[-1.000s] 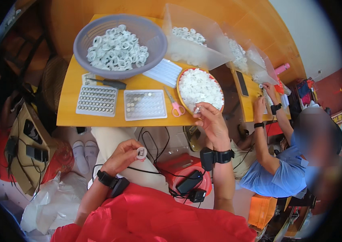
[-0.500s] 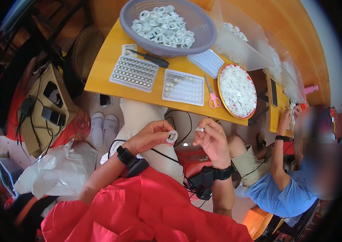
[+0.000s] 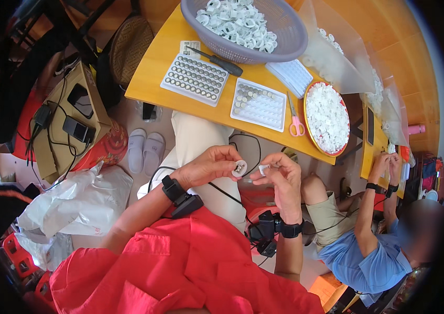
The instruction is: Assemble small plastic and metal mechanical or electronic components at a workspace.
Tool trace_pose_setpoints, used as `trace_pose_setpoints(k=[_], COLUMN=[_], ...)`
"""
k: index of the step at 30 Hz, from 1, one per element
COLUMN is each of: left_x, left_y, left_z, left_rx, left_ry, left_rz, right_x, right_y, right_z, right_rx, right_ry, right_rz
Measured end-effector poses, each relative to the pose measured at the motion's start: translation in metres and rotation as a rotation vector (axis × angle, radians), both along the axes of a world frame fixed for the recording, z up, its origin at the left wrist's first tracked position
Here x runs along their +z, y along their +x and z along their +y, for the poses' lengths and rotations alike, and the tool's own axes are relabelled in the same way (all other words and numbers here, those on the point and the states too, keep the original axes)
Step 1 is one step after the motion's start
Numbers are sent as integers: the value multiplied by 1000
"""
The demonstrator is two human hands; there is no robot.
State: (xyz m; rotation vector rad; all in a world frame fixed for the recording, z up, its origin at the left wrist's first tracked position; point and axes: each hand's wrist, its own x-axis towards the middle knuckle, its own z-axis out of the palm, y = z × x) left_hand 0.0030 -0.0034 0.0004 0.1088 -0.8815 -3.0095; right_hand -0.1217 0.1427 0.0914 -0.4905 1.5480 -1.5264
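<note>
My left hand (image 3: pixel 212 166) pinches a small round white plastic housing (image 3: pixel 240 168), with tiny metallic parts showing in its open face. Close to it on the right, my right hand (image 3: pixel 286 183) holds a small white plastic piece (image 3: pixel 263 169) between thumb and fingers. A gap separates the two pieces. Both hands are above my lap, short of the table's front edge. On the table beyond them lie a white tray (image 3: pixel 215 102) full of round button cells, a partly filled tray (image 3: pixel 258 124), and pink-handled scissors (image 3: pixel 297 127).
A grey basket (image 3: pixel 214 44) heaped with white ring-like parts stands at the back. Near it lie a screwdriver (image 3: pixel 226 64) and stacked white trays (image 3: pixel 290 76). A red-rimmed plate (image 3: pixel 312 137) holds small white pieces. At right sits a person in blue (image 3: pixel 366 256); a cable (image 3: pixel 227 193) crosses my lap.
The view has shifted, so the table and its things appear farther right and higher. My hands remain close together, each still holding its piece. The neighbouring person's hands have come together.
</note>
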Motion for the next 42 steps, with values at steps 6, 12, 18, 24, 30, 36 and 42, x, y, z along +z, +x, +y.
trace_pose_setpoints(k=[6,12,18,24,30,36,42], left_x=[-1,-5,-4,-5,-8,-4,-5], left_y=[-1,-2,-1,0,0,0,-1], left_z=[0,0,0,0,0,0,0], left_rx=[-5,-3,-10,-15,-24,-28,-40], left_ry=[11,7,17,38,13,-6,-39], left_rz=[9,12,18,36,28,0,-27], right_x=[-4,-5,-3,0,2,1,1], right_y=[3,7,19,27,29,27,26], right_z=[-4,-4,-6,-15,-17,-16,-15], right_rx=[24,-5,90,90,54,93,99], right_ry=[26,5,-4,-20,23,29,26], right_rz=[15,38,269,523,571,730,819])
